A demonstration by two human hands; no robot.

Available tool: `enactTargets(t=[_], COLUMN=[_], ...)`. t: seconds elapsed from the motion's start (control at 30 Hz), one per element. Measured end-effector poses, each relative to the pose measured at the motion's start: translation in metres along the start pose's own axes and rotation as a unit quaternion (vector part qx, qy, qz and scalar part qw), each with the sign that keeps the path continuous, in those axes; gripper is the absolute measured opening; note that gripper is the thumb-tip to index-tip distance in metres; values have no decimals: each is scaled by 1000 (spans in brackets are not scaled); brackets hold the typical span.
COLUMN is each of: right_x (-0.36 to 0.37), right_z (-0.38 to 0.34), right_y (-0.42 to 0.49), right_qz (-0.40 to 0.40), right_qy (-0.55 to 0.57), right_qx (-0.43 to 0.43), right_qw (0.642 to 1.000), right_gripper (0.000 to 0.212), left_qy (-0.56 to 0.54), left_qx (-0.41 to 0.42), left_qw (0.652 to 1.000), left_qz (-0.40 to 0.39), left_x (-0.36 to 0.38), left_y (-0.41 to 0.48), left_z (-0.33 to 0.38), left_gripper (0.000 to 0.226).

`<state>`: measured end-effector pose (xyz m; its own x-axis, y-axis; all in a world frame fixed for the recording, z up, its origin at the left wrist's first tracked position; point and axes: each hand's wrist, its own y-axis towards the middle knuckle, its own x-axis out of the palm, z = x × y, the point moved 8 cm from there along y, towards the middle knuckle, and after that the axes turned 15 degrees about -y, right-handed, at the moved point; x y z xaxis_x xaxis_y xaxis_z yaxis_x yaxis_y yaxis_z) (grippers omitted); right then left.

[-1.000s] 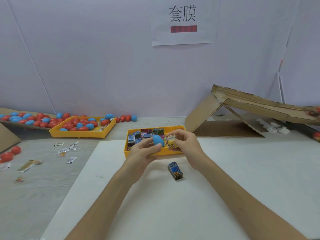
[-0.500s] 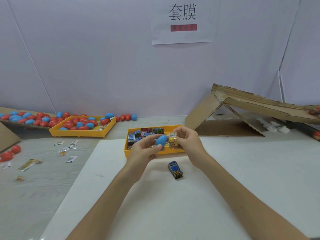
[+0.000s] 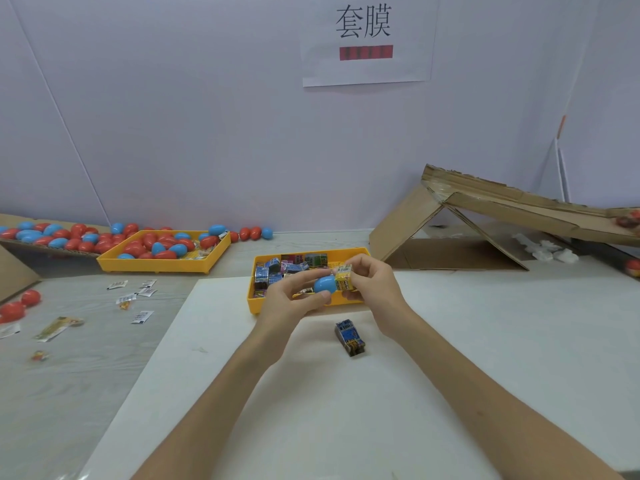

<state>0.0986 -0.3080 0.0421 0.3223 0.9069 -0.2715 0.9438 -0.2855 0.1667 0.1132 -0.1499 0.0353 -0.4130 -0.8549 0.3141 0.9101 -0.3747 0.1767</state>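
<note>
**Blue egg met yellow sleeve above the near tray**

The left hand (image 3: 294,299) pinched a blue egg (image 3: 325,285) between thumb and fingertips, its grip narrow and closed on the shell. The right hand (image 3: 374,289) held a small yellow printed sleeve (image 3: 344,282), fingers curled over its top and thumb beneath. The egg's right end touched the sleeve's open side; whether it had entered could not be told. Both were held in the air over the near edge of a yellow tray (image 3: 252,303), which carried a jumble of small printed packets (image 3: 277,271).

The tray sat at the far edge of a white board (image 3: 485,375). Just near of the hands, a blue packet (image 3: 350,337) lay alone on the board, apart from the tray. Far to the left, a second yellow tray (image 3: 156,267) held red and blue eggs, with more spilled beside it along the wall. Scattered labels (image 3: 138,292) lay on the grey table between them. A cardboard ramp (image 3: 519,202) sloped at the far right, and a paper sign (image 3: 367,74) hung on the wall.
</note>
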Motion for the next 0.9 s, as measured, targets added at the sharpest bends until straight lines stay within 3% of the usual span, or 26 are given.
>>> enactTargets(t=[0.27,0.43,0.9], right_x=[8,15,27], right_z=[1,7,0], right_y=[-7,-6,-9], right_qz=[23,-3,-130], right_qy=[-2,0,80], right_qx=[-19,15,23], right_qw=[1000,1000,988], right_gripper=[23,14,16], left_qy=[36,45,-117], left_qx=[24,31,-34], left_qw=[998,997,991], left_qz=[42,50,57], left_x=[-4,-7,-15], left_y=[1,2,4], left_z=[0,-1,-7], left_gripper=[18,17,24])
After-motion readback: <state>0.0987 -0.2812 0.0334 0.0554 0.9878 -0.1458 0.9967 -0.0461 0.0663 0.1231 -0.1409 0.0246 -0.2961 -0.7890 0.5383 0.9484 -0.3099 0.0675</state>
